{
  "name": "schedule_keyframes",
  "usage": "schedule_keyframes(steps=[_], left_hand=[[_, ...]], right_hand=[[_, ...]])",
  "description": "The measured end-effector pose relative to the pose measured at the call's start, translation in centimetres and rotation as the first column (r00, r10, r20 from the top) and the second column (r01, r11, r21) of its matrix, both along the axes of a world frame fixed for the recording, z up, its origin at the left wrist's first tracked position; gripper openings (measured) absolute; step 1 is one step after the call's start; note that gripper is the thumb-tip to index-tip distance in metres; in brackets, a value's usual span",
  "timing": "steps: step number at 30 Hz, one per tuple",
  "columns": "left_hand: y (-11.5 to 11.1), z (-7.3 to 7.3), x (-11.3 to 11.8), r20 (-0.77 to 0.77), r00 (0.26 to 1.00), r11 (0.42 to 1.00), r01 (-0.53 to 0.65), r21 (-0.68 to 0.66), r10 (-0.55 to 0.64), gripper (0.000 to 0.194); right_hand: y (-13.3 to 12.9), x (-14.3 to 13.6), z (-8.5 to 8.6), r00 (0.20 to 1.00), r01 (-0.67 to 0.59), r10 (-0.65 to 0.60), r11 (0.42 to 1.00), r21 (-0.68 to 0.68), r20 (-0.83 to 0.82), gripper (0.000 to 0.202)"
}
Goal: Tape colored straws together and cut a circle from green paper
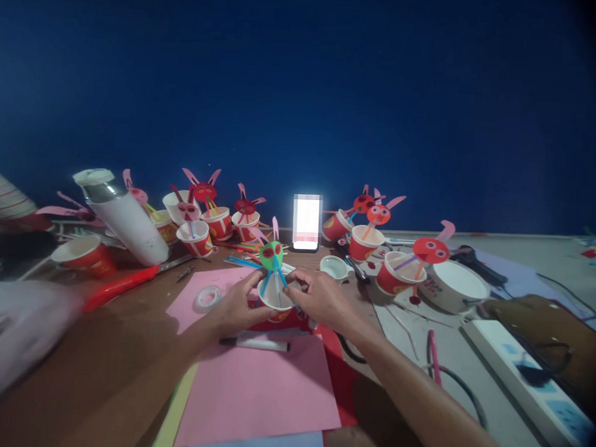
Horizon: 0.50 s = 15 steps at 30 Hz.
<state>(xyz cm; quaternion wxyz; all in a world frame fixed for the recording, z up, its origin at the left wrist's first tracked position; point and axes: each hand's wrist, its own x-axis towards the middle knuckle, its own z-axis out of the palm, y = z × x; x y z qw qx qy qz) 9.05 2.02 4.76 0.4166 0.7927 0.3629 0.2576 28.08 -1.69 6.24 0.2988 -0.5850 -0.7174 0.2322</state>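
Observation:
A paper cup [281, 309] stands between my two hands in the middle of the table. Above its rim rises a green paper rabbit head [271, 256] with red eyes and pink ears, carried on blue straws [282, 279] that reach down into the cup. My left hand [236, 306] curves around the cup's left side, thumb in front and fingers behind. On the other side, my right hand [319, 295] grips the right rim with bent fingers, close to a straw. Part of the cup's outside is hidden by my hands.
Pink paper [267, 385] with a marker [262, 344] lies in front, a tape roll [208, 299] to the left. Several finished rabbit cups [194, 238] stand behind on both sides. A lit phone [306, 222], a white bottle [127, 217] and a power strip [527, 381] surround the work area.

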Motion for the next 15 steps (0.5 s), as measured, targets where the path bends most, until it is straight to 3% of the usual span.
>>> schedule_keyframes(steps=[4,9,15], left_hand=[[0.4,0.0,-0.5,-0.025,0.999,0.999,-0.039,0.024,0.039,0.062],[1.7,0.0,-2.1,0.080,0.994,0.997,-0.067,-0.039,0.070,0.060],[3.9,1.7,-5.8,0.150,0.955,0.965,-0.261,0.026,0.255,0.068]], right_hand=[[0.0,-0.1,0.3,0.996,0.007,-0.008,1.000,-0.018,-0.089,0.024],[0.1,0.3,0.5,0.960,0.063,-0.045,0.996,0.056,-0.275,0.024],[0.2,0.9,0.8,0.963,0.086,-0.074,0.996,0.035,-0.258,0.021]])
